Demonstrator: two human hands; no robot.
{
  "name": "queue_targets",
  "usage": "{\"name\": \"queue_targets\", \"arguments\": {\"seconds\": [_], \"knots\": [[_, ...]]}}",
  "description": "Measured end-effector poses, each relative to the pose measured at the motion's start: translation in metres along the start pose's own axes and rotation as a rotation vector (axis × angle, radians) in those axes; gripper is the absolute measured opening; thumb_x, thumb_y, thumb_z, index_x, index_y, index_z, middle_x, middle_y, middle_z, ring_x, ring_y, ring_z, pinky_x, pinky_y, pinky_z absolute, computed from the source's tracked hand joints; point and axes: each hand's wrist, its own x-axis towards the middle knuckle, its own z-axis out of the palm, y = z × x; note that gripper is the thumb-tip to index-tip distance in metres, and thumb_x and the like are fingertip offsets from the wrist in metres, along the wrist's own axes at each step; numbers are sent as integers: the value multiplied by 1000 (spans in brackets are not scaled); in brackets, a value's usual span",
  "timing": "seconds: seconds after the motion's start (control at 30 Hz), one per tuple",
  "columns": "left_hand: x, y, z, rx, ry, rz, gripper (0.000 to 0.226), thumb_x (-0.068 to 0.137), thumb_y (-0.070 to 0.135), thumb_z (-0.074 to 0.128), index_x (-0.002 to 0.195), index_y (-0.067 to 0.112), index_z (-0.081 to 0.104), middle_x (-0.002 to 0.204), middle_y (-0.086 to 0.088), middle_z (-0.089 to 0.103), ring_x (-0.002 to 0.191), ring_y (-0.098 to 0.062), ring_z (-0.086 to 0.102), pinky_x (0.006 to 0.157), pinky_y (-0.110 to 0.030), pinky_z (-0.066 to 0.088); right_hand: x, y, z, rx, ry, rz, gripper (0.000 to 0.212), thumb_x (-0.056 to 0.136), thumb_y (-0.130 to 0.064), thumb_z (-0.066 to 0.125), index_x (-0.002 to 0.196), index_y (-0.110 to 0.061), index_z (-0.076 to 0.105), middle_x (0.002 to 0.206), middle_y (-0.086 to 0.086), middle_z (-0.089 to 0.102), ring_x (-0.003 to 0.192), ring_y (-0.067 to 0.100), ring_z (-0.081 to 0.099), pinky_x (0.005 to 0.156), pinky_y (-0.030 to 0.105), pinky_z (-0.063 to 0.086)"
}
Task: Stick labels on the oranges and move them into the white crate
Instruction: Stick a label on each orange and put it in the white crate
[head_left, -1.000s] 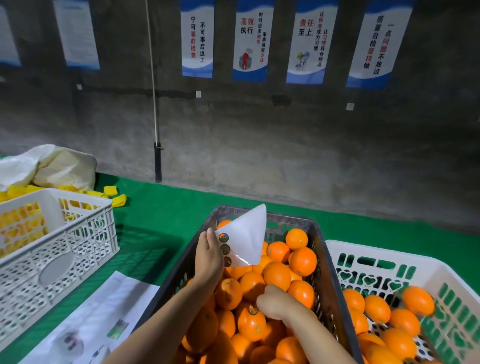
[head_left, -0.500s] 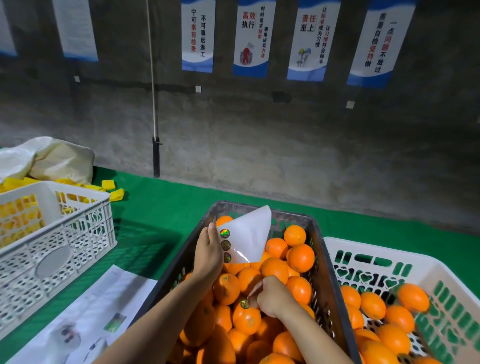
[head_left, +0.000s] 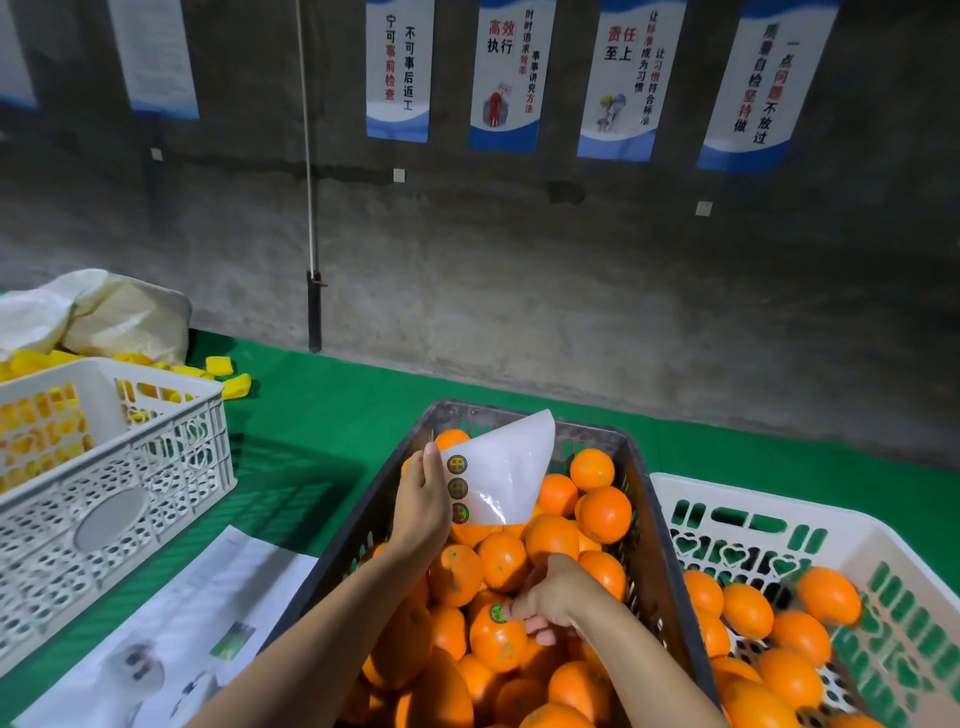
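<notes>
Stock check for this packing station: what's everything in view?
dark crate: one, grey, centre
oranges: many, orange, filling dark crate
labelled orange: one, orange, dark crate
white crate: one, white, right, partly filled with oranges
second white crate: one, white, left, yellow pieces inside
label sheet: one, white, three round labels, above dark crate
mat: one, green, under the crates
paper sheet: one, white, on mat
sacks: two, off-white, far left
posters: six, blue-white, back wall
left hand: one, pinches label sheet
right hand: one, fingers curled on labelled orange
</notes>
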Motion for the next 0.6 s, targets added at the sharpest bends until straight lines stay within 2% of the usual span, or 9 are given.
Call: {"name": "queue_targets", "arguments": {"seconds": [0.07,0.17,0.27,0.33,0.4,0.47,0.53,0.6], "knots": [[0,-1,0,3,-8,2,34,105,43,33,93,22,57,87,3,66,70,11,63,46,-6,43,-4,-1,0,-30,-18,3,72,80,-24,82,137,-7,40,110,11,62,88,18,66,58,23,54],[1,-1,0,8,-17,12,36,105,43,33,93,20,58,86,2,67,69,9,64,47,-7,44,-13,-5,6,-103,-99,15,42,79,-35,75,109,-9,59,100,10,57,72,18,58,51,22,45],[2,-2,0,13,-28,13,38,104,44,33,94,18,58,85,0,68,70,1,67,48,-10,46,-22,-10,11,-154,-217,45,34,78,-38,74,100,-14,62,87,6,56,62,15,56,51,22,44],[2,-2,0,18,-41,6,38,104,44,33,97,17,59,89,-2,69,74,-6,68,52,-13,47,-28,-13,15,-209,-274,41,34,81,-40,70,105,-16,62,86,5,59,59,14,58,51,21,43],[1,-2,1,27,-61,-1,39,104,44,32,101,15,59,91,-3,69,77,-9,68,54,-15,48,-34,-14,19,-243,-270,-2,39,87,-38,64,117,-15,62,96,7,59,61,13,58,53,21,42],[0,-1,2,19,-72,-3,36,105,41,33,97,18,59,87,-1,68,71,-2,68,50,-10,46,-35,-10,22,-260,-214,-48,48,96,-32,55,137,-7,53,102,8,55,61,11,52,56,20,40],[-1,0,2,37,-75,8,34,105,39,35,90,18,57,81,0,65,64,9,63,45,-6,41,-36,-6,25,-276,-172,-80,49,102,-27,47,144,-1,45,93,5,53,62,9,47,57,18,38],[-2,1,2,65,-79,17,35,105,38,35,88,16,56,78,0,63,61,11,61,42,-6,39,-37,-6,27,-276,-176,-120,52,102,-33,48,147,-6,41,99,8,52,62,9,46,57,19,38]]}}
